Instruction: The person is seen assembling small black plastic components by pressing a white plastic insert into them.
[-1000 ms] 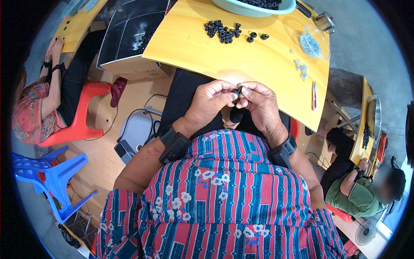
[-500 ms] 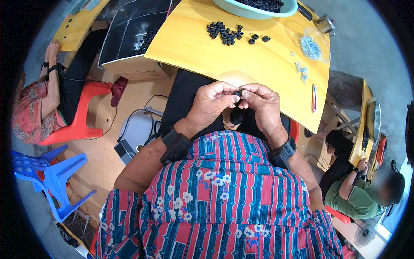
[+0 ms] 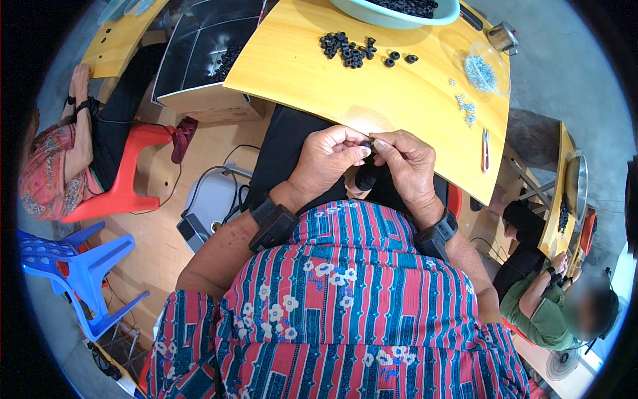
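Just off the near edge of the yellow table, my left hand pinches a small black round part between thumb and fingertips. My right hand is pinched at the same part from the other side, its thumb and forefinger closed; exactly what its fingertips grip is mostly hidden. A loose pile of black ring-shaped parts lies further back on the tabletop, with a few single ones beside it. Small silvery metal pieces are scattered at the right, near scissors or snips with a red handle.
On the yellow table stand a pale green basin of black parts, a clear dish of metal pieces and a metal cup. A box is at the left. Two people sit nearby, near a blue stool.
My right hand has shifted slightly to the right, its fingers a little apart from the left's. The left hand stays nearly still with the black part. The person at right has leaned.
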`<state>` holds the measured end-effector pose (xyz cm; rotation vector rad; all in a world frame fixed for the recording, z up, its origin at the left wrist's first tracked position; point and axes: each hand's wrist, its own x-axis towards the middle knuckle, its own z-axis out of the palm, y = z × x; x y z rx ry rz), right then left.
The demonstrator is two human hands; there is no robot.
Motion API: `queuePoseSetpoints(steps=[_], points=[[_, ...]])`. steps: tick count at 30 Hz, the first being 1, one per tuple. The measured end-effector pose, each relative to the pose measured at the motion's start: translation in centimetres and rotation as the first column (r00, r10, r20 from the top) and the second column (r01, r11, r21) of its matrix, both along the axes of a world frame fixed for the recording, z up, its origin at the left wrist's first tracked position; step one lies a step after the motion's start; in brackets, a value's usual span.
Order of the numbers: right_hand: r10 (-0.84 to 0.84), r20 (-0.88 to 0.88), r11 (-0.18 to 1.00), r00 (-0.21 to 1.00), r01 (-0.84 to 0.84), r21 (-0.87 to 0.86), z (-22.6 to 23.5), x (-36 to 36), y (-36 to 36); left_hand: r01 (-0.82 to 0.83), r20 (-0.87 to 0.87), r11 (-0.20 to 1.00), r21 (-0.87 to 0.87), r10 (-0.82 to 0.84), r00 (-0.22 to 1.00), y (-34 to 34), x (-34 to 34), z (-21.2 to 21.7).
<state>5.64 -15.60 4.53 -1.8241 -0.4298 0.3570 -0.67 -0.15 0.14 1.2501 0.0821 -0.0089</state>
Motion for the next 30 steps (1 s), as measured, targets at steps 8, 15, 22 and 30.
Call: queuePoseSetpoints(steps=[8,15,22,30], points=[[0.011,-0.382,0.988,0.924,0.048,0.146,0.3,0.7,-0.2,0.000,0.013,0.999,-0.050,0.001,1.000,-0.1,-0.1,0.1],[0.078,-0.594,0.962,0.800,0.095,0.255,0.2,0.9,-0.2,0.015,0.037,0.994,-0.112,-0.011,0.999,0.0,0.0,0.3],[0.170,-0.673,0.936,0.720,0.096,0.339,-0.1,1.2,-0.5,0.020,0.026,0.995,-0.098,-0.017,1.000,0.0,-0.1,0.3],[0.087,-0.492,0.978,0.866,0.019,0.208,0.4,0.8,-0.1,0.010,0.036,0.991,-0.136,-0.006,0.999,0.0,-0.1,0.1]])
